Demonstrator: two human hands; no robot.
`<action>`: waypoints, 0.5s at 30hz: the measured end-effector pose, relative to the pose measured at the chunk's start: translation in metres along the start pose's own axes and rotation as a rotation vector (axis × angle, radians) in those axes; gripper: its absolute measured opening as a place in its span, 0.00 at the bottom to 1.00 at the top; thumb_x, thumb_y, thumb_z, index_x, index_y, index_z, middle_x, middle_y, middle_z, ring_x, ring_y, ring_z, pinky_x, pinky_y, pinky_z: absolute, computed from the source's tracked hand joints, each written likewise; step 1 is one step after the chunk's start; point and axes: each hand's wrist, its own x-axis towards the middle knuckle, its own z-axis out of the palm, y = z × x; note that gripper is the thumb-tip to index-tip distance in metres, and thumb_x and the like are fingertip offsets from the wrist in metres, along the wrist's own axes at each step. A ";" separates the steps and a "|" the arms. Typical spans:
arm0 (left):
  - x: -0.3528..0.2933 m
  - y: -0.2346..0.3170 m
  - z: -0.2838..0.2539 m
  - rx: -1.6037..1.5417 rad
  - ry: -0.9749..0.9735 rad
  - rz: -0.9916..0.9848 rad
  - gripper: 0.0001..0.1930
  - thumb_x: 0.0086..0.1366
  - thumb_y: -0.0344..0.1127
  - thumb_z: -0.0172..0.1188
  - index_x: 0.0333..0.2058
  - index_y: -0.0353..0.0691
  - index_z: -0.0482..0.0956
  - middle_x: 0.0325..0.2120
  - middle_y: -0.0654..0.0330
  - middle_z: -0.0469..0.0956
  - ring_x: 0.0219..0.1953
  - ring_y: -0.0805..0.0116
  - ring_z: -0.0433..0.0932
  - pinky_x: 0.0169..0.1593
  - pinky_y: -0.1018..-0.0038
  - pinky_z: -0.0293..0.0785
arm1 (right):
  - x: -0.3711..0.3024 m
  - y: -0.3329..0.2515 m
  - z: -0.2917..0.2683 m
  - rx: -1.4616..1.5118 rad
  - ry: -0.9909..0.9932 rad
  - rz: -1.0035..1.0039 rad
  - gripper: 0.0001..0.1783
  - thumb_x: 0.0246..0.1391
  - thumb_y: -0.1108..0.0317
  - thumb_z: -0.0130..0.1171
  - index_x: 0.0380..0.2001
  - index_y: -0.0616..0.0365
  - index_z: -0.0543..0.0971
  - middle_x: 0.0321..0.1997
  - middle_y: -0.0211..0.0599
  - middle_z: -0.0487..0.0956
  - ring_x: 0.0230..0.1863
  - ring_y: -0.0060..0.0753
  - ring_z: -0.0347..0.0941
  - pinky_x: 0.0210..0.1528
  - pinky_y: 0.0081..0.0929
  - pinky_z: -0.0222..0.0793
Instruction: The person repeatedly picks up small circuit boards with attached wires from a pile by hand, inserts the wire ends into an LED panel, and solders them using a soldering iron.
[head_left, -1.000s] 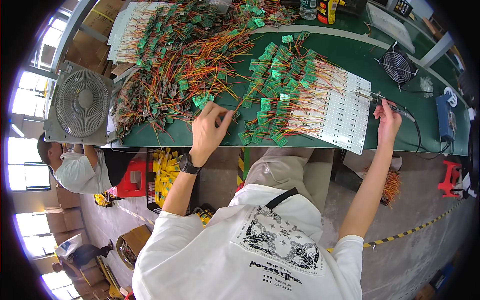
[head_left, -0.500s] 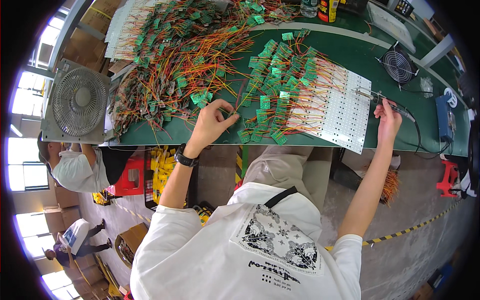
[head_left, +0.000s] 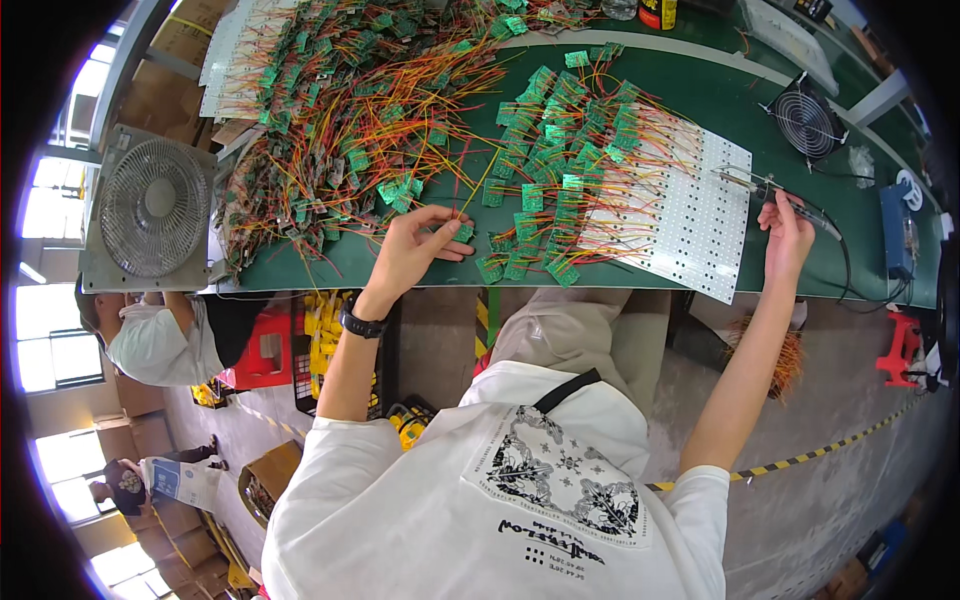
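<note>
My left hand (head_left: 425, 245) is closed on a small green circuit board (head_left: 463, 232), pinched between thumb and fingers, with thin wires rising from it. Right of it, rows of green circuit boards (head_left: 545, 160) with red and yellow wires lie along a white perforated board (head_left: 690, 220). In my right hand (head_left: 788, 232) is a soldering iron (head_left: 765, 185) with a dark cable. Its metal tip points left, over the perforated board's right part. Beyond my left hand spreads a large tangled heap of wired circuit boards (head_left: 330, 150).
A boxy fan (head_left: 155, 210) stands at the table's left end, and a small round fan (head_left: 805, 125) at the far right. Near the right edge sits a blue device (head_left: 893, 235). A yellow-and-black can (head_left: 657, 12) is at the back. Another person (head_left: 160, 335) sits at the left.
My left hand has turned and shifted slightly left, and the circuit board in its fingers now shows. My right hand with the soldering iron has moved a little right.
</note>
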 end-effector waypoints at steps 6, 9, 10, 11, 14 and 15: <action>-0.001 -0.002 -0.003 -0.067 -0.046 0.024 0.11 0.68 0.27 0.50 0.45 0.27 0.73 0.43 0.52 0.78 0.37 0.61 0.82 0.39 0.74 0.81 | 0.002 -0.001 0.001 -0.007 0.009 0.001 0.12 0.55 0.70 0.60 0.39 0.67 0.76 0.24 0.38 0.78 0.22 0.25 0.72 0.25 0.19 0.63; 0.000 -0.001 -0.007 0.009 -0.040 0.030 0.10 0.66 0.25 0.50 0.44 0.27 0.73 0.42 0.51 0.79 0.35 0.62 0.83 0.37 0.75 0.82 | 0.002 0.001 -0.001 -0.003 0.006 0.003 0.12 0.55 0.70 0.60 0.39 0.67 0.76 0.25 0.38 0.78 0.22 0.25 0.72 0.25 0.19 0.63; -0.001 0.003 -0.009 0.058 -0.030 0.012 0.10 0.65 0.25 0.51 0.43 0.26 0.73 0.41 0.52 0.80 0.34 0.63 0.83 0.36 0.75 0.81 | 0.002 0.001 0.000 -0.003 0.011 0.005 0.12 0.55 0.70 0.60 0.39 0.67 0.76 0.25 0.39 0.78 0.22 0.25 0.72 0.25 0.19 0.63; -0.001 0.006 -0.009 0.106 -0.021 -0.006 0.10 0.64 0.25 0.51 0.41 0.25 0.73 0.39 0.53 0.81 0.34 0.65 0.83 0.35 0.76 0.81 | 0.002 0.001 0.000 -0.004 0.011 0.007 0.12 0.55 0.70 0.60 0.39 0.67 0.76 0.25 0.39 0.78 0.22 0.25 0.72 0.25 0.19 0.63; -0.002 0.012 -0.008 0.164 0.043 -0.017 0.08 0.62 0.26 0.55 0.38 0.26 0.75 0.34 0.55 0.82 0.31 0.69 0.83 0.31 0.79 0.79 | 0.002 0.000 0.000 -0.009 0.021 0.006 0.12 0.55 0.70 0.60 0.39 0.67 0.76 0.25 0.39 0.78 0.22 0.25 0.72 0.25 0.20 0.62; -0.003 0.012 -0.007 0.164 0.041 -0.020 0.08 0.62 0.26 0.55 0.38 0.26 0.75 0.34 0.55 0.82 0.31 0.69 0.83 0.31 0.79 0.79 | 0.002 0.000 0.000 -0.005 0.019 0.002 0.12 0.55 0.70 0.60 0.39 0.67 0.76 0.25 0.38 0.78 0.22 0.25 0.72 0.25 0.19 0.62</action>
